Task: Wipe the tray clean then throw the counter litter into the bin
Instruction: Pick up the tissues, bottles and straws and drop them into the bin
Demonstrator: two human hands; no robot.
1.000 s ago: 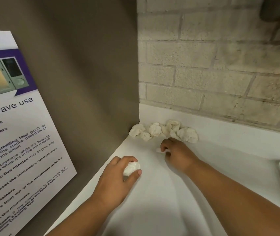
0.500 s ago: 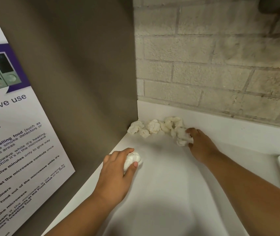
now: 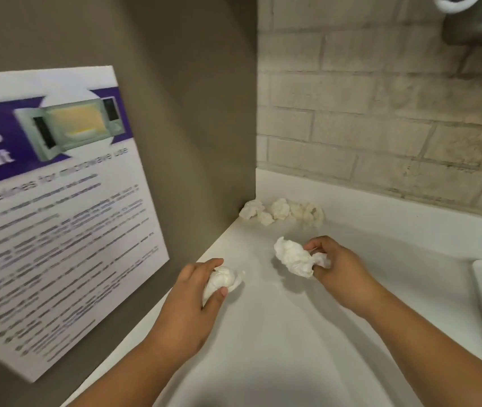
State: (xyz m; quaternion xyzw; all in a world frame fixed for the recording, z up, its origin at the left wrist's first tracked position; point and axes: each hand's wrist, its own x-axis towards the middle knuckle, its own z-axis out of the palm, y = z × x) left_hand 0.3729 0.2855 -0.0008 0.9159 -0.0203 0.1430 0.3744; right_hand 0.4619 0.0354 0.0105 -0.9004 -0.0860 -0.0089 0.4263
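Left hand [image 3: 187, 306] wraps 1 tissue ball [image 3: 220, 282]; right hand [image 3: 339, 265] pinches a bigger wad [image 3: 292, 257], likely gathering litter for binning; more crumpled tissues [image 3: 280, 211] lie in the corner.

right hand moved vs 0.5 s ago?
Yes. The right hand has pulled back from the paper pile in the counter corner toward the person, now gripping a crumpled wad clear of the pile.
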